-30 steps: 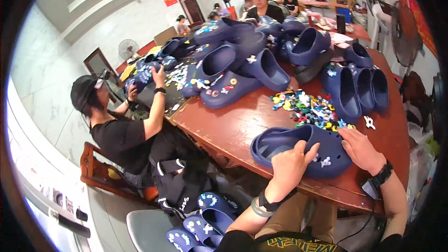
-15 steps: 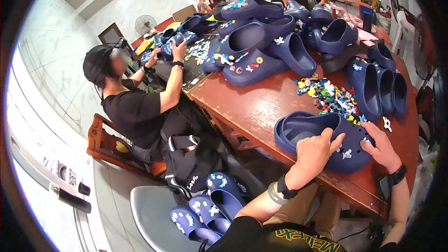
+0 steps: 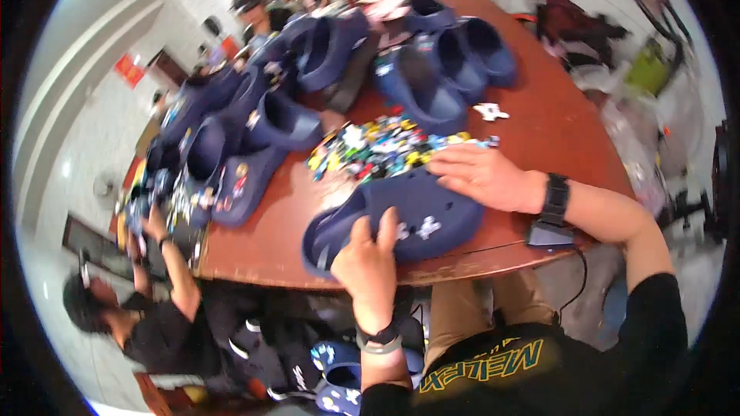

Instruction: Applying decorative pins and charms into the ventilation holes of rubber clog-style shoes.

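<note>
A navy clog [image 3: 412,196] lies on the near edge of the table, its toe to the right, with white charms [image 3: 428,227] on its upper. My left hand [image 3: 366,262] grips the clog near its foot opening, thumb and index finger raised on the near side. My right hand [image 3: 493,176] is stretched out over the far side of the toe, fingers extended beside the heap of charms. The colourful charms [image 3: 370,146] lie just beyond the clog. Motion blur hides whether anything small is under the right fingertips.
Several navy clogs [image 3: 266,119] are piled at the left, and more clogs [image 3: 432,81] stand at the back. A loose white charm [image 3: 491,112] lies on the reddish table [image 3: 559,146]. At the left, a co-worker in black [image 3: 146,331] handles clogs. Decorated clogs [image 3: 339,374] sit below the table.
The view has swung to the right, so the table and clog appear further left. My right hand has gone from the clog's toe toward the charms; my left still holds the clog.
</note>
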`<state>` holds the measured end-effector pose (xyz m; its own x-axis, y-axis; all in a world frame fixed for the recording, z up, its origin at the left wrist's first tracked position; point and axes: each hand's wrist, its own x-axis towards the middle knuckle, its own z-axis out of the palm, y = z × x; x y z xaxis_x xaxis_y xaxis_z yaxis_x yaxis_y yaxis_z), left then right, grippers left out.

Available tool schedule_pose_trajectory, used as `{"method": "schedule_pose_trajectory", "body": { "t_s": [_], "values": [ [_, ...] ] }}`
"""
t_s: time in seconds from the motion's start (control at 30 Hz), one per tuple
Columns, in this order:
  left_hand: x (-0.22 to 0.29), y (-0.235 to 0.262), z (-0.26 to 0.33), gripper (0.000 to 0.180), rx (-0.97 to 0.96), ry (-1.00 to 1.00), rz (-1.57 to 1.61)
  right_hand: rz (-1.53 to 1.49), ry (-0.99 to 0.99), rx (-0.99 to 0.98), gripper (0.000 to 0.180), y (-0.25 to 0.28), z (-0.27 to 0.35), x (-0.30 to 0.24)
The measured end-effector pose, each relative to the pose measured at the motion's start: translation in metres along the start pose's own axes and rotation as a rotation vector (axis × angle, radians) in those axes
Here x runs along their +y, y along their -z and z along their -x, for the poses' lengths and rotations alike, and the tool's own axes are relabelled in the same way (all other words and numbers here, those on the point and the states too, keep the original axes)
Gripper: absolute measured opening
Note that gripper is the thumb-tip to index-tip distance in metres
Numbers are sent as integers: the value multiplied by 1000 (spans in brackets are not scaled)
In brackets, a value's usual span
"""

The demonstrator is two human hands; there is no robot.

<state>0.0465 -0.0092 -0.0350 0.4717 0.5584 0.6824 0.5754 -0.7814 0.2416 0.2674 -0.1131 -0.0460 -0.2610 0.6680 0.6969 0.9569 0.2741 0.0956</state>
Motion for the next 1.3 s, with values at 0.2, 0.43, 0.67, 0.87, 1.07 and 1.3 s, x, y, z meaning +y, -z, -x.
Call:
{"method": "schedule_pose_trajectory", "body": {
  "t_s": [0.2,0.43,0.67,0.87,1.07,1.3],
  "values": [
    [3,5,2,37,-38,137,103,-171,-124,242,16,-13,-7,-8],
    [3,8,5,39,-21,114,104,-130,75,175,29,-7,-27,-4],
    [-3,10,9,39,-43,138,61,-105,89,258,31,-18,-27,-7],
    [-1,22,-18,31,-397,200,500,50,-245,187,35,-4,-25,44],
    [-15,34,-34,26,-694,404,1109,-256,50,-12,55,1,-46,-7],
    [-22,14,-27,28,-808,328,1165,-300,101,24,47,-6,-17,-43]
  ]
}}
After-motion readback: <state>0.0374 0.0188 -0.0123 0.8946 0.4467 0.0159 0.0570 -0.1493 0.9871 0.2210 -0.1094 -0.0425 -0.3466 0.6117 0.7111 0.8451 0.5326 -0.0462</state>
